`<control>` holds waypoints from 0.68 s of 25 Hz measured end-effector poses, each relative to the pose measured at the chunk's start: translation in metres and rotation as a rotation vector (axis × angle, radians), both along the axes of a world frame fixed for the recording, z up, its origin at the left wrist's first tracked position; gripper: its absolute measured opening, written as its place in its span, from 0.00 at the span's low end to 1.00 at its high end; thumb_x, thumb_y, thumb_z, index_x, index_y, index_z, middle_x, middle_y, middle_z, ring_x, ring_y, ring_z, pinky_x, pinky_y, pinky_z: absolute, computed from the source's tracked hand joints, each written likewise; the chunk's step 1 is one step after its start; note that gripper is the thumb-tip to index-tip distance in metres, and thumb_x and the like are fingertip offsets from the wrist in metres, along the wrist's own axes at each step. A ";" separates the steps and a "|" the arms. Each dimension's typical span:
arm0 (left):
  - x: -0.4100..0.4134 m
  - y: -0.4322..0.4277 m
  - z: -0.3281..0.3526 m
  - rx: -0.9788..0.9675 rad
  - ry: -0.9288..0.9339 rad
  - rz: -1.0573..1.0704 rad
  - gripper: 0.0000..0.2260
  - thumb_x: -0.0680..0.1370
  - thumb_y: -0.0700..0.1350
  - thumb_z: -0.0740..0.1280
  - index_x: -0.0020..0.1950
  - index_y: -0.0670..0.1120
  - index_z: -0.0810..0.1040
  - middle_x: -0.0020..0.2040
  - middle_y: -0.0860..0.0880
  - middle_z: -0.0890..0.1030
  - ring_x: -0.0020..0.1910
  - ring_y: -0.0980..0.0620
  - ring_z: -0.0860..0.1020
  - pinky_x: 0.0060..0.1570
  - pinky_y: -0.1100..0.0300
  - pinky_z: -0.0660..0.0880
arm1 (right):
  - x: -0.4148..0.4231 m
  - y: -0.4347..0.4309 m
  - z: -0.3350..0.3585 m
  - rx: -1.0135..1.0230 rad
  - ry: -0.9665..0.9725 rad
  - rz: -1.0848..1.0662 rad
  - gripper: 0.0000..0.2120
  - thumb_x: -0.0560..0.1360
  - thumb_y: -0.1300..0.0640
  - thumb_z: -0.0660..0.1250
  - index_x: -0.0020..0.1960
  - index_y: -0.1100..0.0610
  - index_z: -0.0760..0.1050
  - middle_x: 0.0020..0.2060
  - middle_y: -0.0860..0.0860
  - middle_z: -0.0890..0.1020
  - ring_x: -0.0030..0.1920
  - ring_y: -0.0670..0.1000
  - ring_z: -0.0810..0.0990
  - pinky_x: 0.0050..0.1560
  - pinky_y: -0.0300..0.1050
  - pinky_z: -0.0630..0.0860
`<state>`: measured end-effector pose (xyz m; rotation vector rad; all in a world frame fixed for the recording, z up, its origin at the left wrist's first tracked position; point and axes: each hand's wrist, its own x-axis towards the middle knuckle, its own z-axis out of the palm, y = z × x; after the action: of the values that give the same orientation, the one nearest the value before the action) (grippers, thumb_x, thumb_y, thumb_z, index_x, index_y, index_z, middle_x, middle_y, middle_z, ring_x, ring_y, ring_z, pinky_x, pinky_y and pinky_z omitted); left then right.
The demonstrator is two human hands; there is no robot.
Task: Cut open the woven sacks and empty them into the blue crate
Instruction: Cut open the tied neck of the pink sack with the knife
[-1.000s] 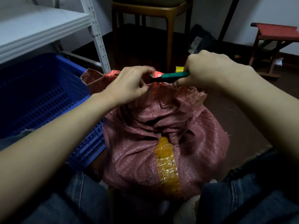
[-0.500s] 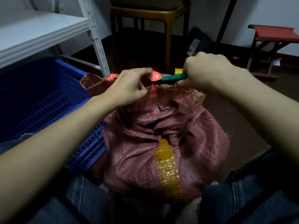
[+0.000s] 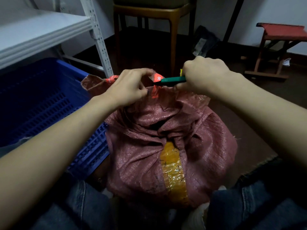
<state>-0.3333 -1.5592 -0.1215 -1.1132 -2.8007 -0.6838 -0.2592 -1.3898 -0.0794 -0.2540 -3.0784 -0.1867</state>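
Note:
A reddish-brown woven sack stands between my knees, with a strip of yellow tape down its front and orange tape at its bunched top. My left hand pinches the sack's top edge by the orange tape. My right hand grips a green-handled cutter, whose tip meets the orange tape beside my left fingers. The blade itself is too small to make out. The blue crate sits on the floor to the left, touching the sack.
A white metal shelf rack rises behind the crate. A wooden chair stands behind the sack. At the far right is a red stool. Dark floor lies to the sack's right. My jeans-clad legs frame the sack.
Both hands stay at the sack's top; the cutter has shifted slightly while the left hand keeps its pinch. The orange tape flap stands a little more lifted.

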 end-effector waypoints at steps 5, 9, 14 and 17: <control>0.001 0.002 -0.004 -0.012 -0.052 0.008 0.24 0.72 0.34 0.67 0.67 0.45 0.72 0.36 0.51 0.79 0.36 0.59 0.78 0.35 0.84 0.64 | 0.003 0.002 -0.003 -0.017 -0.033 -0.034 0.25 0.73 0.41 0.67 0.61 0.58 0.73 0.57 0.59 0.77 0.57 0.62 0.77 0.44 0.48 0.66; 0.007 0.007 0.001 0.005 -0.054 -0.022 0.26 0.71 0.33 0.67 0.69 0.45 0.70 0.38 0.53 0.76 0.32 0.61 0.74 0.34 0.84 0.64 | 0.001 -0.001 -0.006 0.020 -0.006 -0.013 0.24 0.74 0.42 0.66 0.61 0.59 0.73 0.57 0.59 0.77 0.57 0.62 0.77 0.44 0.49 0.66; 0.015 0.011 -0.001 -0.010 0.010 -0.089 0.26 0.71 0.32 0.66 0.69 0.44 0.70 0.53 0.48 0.80 0.34 0.58 0.73 0.36 0.84 0.62 | -0.005 -0.016 -0.017 0.075 0.015 0.062 0.22 0.76 0.45 0.64 0.62 0.59 0.73 0.59 0.58 0.77 0.59 0.62 0.77 0.44 0.49 0.64; 0.013 0.010 0.000 0.001 0.018 -0.058 0.25 0.72 0.32 0.66 0.68 0.44 0.71 0.55 0.46 0.80 0.36 0.57 0.75 0.38 0.80 0.64 | -0.009 -0.018 -0.022 0.042 0.037 0.052 0.21 0.76 0.45 0.64 0.63 0.58 0.72 0.59 0.58 0.76 0.59 0.61 0.76 0.47 0.49 0.67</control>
<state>-0.3202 -1.5494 -0.1213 -1.1992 -2.7626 -0.6770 -0.2683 -1.4078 -0.1011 -0.1740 -3.0365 -0.2420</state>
